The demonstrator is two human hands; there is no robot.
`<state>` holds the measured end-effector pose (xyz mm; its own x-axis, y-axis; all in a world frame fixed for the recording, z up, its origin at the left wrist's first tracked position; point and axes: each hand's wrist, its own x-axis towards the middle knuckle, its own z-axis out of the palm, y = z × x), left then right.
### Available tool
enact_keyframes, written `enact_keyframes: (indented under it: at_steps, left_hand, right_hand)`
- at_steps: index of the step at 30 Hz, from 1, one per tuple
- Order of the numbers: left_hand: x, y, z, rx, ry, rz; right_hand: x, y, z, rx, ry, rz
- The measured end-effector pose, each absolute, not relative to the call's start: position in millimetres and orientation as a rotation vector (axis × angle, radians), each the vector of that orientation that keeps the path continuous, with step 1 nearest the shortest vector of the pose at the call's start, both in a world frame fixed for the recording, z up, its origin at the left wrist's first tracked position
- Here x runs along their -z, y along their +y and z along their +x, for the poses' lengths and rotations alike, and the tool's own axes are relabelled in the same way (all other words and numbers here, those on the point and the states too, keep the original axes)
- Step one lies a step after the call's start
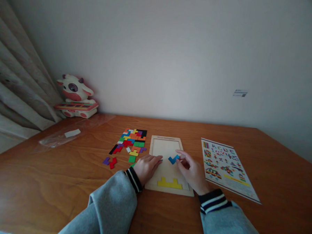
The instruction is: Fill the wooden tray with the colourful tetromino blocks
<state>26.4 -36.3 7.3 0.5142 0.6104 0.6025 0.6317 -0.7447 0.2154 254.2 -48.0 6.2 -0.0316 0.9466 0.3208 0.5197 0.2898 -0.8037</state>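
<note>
My right hand (191,169) pinches a blue zigzag puzzle piece (173,159) between thumb and index finger, over the wooden puzzle tray (163,190). My left hand (148,167) lies across the tray's left edge, its fingers stretched toward the middle. A small bit of blue shows at its fingertips; what that is I cannot make out. Along the tray's near inner edge sit yellow puzzle pieces (169,183), joined into one low shape. The rest of the visible tray floor is bare wood.
Left of the tray lie many coloured puzzle pieces (139,144), with a purple piece (106,161) and a red piece (113,163) apart. A printed pattern sheet (228,166) lies at right. A clear plastic bag (54,136) and a cow toy keyboard (77,97) are at far left.
</note>
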Motion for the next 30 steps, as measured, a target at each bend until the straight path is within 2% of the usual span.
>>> enact_keyframes:
  at_steps: [11,18,24,30]
  left_hand:
    - [-7.0,-33.7,23.5,1.212,-1.274,-2.727]
    - [-2.5,-29.6,22.8,1.128,-1.311,-2.769]
    - [-4.0,-27.9,25.0,1.126,-1.345,-2.753]
    - [-20.9,-42.2,26.6,0.951,-1.222,-2.867]
  right_hand:
    - [-4.4,-46.8,255.4,-0.644,-1.739,-1.361]
    - [-7.2,-46.8,261.5,-0.290,-1.916,-1.445]
    - [3.2,-44.6,259.7,-0.123,-1.986,-1.549]
    - [1.4,-45.8,261.5,-0.152,-2.060,-1.454]
